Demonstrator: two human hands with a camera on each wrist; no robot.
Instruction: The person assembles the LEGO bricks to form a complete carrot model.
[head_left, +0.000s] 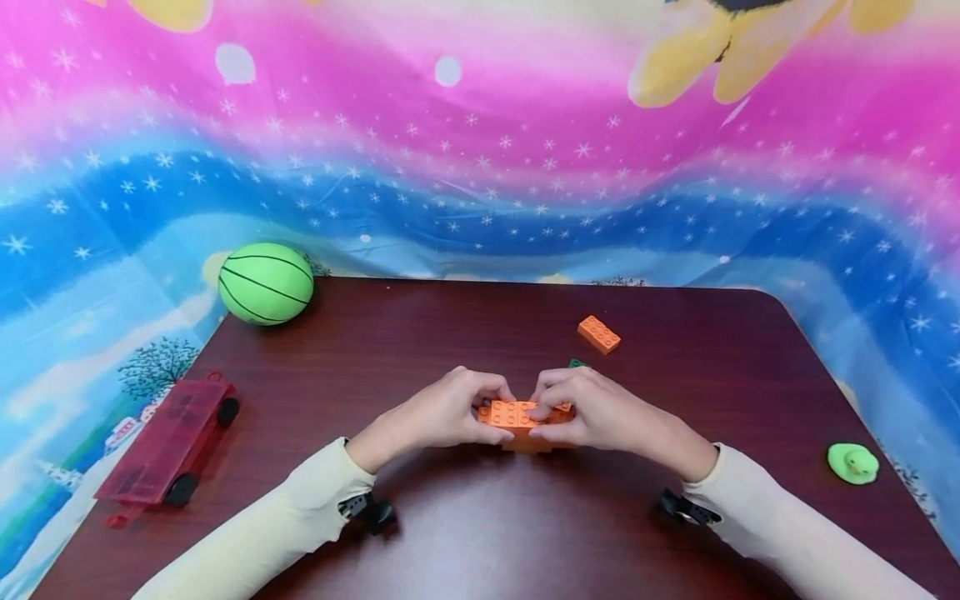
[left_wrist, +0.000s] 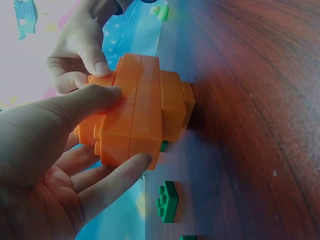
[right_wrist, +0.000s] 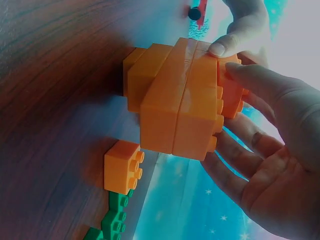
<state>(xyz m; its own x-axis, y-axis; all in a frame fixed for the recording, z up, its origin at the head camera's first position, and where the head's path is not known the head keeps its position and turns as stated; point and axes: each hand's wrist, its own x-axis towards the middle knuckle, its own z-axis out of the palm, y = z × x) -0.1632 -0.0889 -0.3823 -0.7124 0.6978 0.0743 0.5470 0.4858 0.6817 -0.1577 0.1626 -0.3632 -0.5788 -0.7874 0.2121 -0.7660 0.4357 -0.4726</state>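
Note:
In the head view an orange toy-brick structure [head_left: 527, 442] stands on the table between both hands, stepped narrower toward its base. My left hand [head_left: 450, 410] grips its left end, thumb on the near face and fingers behind. At the other end, my right hand [head_left: 596, 408] pinches the upper bricks between thumb and fingers. The left wrist view shows the structure [left_wrist: 135, 110] with the left thumb across its upper layers. A top orange brick [right_wrist: 230, 90] sits under the right thumb in the right wrist view. The hands hide parts of the upper layer.
A loose orange brick [head_left: 598, 333] lies beyond the right hand, with green bricks [right_wrist: 116, 215] near it. On the left are a green ball [head_left: 266, 284] and a translucent red toy cart [head_left: 161, 446]. A green toy duck [head_left: 853, 463] sits at the right edge.

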